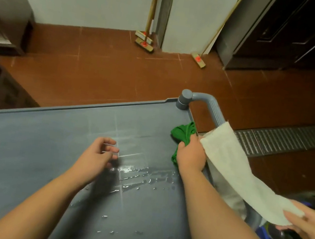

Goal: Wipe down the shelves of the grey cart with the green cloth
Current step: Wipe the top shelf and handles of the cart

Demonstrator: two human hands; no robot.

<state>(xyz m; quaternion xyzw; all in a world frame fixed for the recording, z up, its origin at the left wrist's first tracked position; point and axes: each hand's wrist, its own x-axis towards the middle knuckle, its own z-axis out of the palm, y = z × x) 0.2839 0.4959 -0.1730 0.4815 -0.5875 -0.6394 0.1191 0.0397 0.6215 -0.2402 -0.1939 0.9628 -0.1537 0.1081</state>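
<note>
Right hand (190, 155) grips green cloth (183, 131) bunched at the far right corner of the cart (24, 149) top shelf, beside the handle (211, 109). Left hand (97, 157) hovers over the shelf, fingers loosely curled, holding nothing. Water drops (135, 175) near centre. Another person's hand (308, 228) holds a white towel (233, 168).

Right hand (190, 155) at the far right edge of the grey cart's top shelf (35, 141), fingers curled round a bunched green cloth (183, 130) — cloth lying on the shelf just beyond the knuckles. Left hand (97, 157) above the shelf to the left, fingers loosely curled, holding nothing. Water droplets (135, 175) between the two wrists. To the right, a white cloth (234, 164) draped over the cart handle (210, 107) — far end gripped by another person's hand (308, 228).
</note>
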